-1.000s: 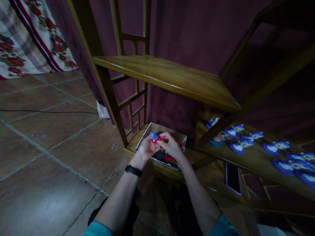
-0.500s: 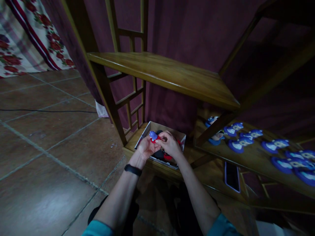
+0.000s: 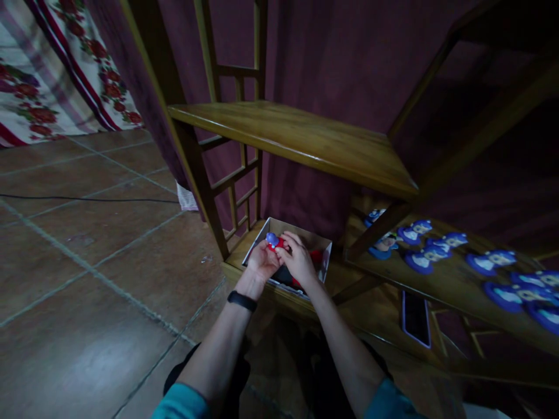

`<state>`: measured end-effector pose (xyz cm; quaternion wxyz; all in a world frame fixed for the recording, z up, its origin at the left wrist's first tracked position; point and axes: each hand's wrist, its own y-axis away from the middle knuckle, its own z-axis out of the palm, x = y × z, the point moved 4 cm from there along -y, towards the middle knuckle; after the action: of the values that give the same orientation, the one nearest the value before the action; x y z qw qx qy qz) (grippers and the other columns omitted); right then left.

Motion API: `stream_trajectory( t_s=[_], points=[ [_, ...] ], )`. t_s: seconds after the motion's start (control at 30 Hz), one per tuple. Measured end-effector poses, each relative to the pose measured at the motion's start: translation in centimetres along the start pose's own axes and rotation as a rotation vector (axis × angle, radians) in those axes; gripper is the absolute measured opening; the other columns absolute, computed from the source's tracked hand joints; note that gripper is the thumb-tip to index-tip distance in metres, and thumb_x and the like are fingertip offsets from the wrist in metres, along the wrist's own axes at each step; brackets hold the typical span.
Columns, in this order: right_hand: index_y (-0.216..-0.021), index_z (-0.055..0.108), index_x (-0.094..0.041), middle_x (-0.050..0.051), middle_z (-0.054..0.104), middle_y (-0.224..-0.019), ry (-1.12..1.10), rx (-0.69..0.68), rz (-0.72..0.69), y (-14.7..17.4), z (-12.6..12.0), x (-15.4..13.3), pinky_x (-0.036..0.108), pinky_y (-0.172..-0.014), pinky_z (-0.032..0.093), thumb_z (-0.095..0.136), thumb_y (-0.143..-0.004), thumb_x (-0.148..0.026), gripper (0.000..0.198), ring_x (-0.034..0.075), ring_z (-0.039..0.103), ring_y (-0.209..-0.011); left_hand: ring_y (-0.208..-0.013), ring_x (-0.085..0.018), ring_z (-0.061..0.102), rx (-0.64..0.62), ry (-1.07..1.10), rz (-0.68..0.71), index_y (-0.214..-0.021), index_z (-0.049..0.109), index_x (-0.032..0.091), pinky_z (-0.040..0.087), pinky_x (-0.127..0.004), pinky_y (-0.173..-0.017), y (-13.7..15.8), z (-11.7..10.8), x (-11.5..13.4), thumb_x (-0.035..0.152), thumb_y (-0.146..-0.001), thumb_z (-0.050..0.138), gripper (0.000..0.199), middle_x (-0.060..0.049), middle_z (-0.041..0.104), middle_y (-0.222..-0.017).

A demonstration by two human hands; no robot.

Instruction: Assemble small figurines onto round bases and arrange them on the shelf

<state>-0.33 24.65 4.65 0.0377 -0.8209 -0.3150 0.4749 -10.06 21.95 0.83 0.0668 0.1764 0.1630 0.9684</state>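
A small figurine (image 3: 273,240) with a blue-purple top and a red lower part is held between my two hands over an open cardboard box (image 3: 327,247). My left hand (image 3: 261,260), palm up and wearing a dark wristband (image 3: 241,301), cups the figurine in its curled fingers. From the right, my right hand (image 3: 300,260) grips its red part with thumb and fingers. Red and dark things lie in the box beneath, mostly covered by my hands, so I cannot make them out.
Wooden shelf board (image 3: 292,134) overhangs the box. To the right, several blue-and-white figurines (image 3: 425,256) lie on another shelf. Below them is a phone (image 3: 416,318) with a pale purple edge. A black cable (image 3: 87,199) crosses the tiled floor at left.
Both hands keep hold of the figurine over the box, with only slight finger movement. The whole view has shifted a little.
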Motion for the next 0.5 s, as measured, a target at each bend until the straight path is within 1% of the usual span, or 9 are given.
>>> stream_trajectory(
  t_s=[0.1, 0.23, 0.33, 0.5],
  points=[
    [-0.114, 0.055, -0.026, 0.006, 0.047, -0.126, 0.005, 0.039, 0.025, 0.2, 0.1, 0.2, 0.034, -0.096, 0.042, 0.059, -0.077, -0.031, 0.038, 0.021, 0.053, -0.109, -0.066, -0.017, 0.065, -0.010, 0.013, 0.032, -0.082, 0.063, 0.010, 0.052, -0.030, -0.065, -0.1, 0.1, -0.1, 0.024, -0.087, 0.031, 0.036, -0.010, 0.067, -0.071],
    [-0.115, 0.053, -0.026, 0.006, 0.048, -0.123, 0.010, 0.030, 0.035, 0.0, 0.1, 0.4, 0.034, -0.095, 0.043, 0.061, -0.074, -0.027, 0.043, 0.020, 0.053, -0.107, -0.069, -0.018, 0.065, -0.042, 0.024, 0.072, -0.083, 0.064, 0.010, 0.052, -0.031, -0.068, -0.3, 0.2, -0.3, 0.021, -0.085, 0.033, 0.033, -0.011, 0.068, -0.074],
    [-0.114, 0.053, -0.025, 0.006, 0.048, -0.120, 0.009, 0.026, 0.041, -0.3, 0.1, 0.6, 0.035, -0.093, 0.045, 0.061, -0.073, -0.025, 0.042, 0.020, 0.055, -0.104, -0.070, -0.019, 0.065, -0.060, 0.018, 0.078, -0.085, 0.064, 0.010, 0.052, -0.033, -0.069, -0.3, 0.3, -0.3, 0.022, -0.084, 0.034, 0.032, -0.011, 0.068, -0.075],
    [-0.111, 0.054, -0.025, 0.006, 0.045, -0.122, 0.016, -0.056, 0.043, -0.6, -0.2, 1.3, 0.033, -0.085, 0.048, 0.060, -0.074, -0.028, 0.038, 0.017, 0.058, -0.092, -0.070, -0.019, 0.065, -0.050, 0.001, 0.031, -0.091, 0.063, 0.010, 0.051, -0.033, -0.067, 0.2, 0.6, -0.4, 0.023, -0.085, 0.033, 0.033, -0.011, 0.069, -0.077]
  ],
)
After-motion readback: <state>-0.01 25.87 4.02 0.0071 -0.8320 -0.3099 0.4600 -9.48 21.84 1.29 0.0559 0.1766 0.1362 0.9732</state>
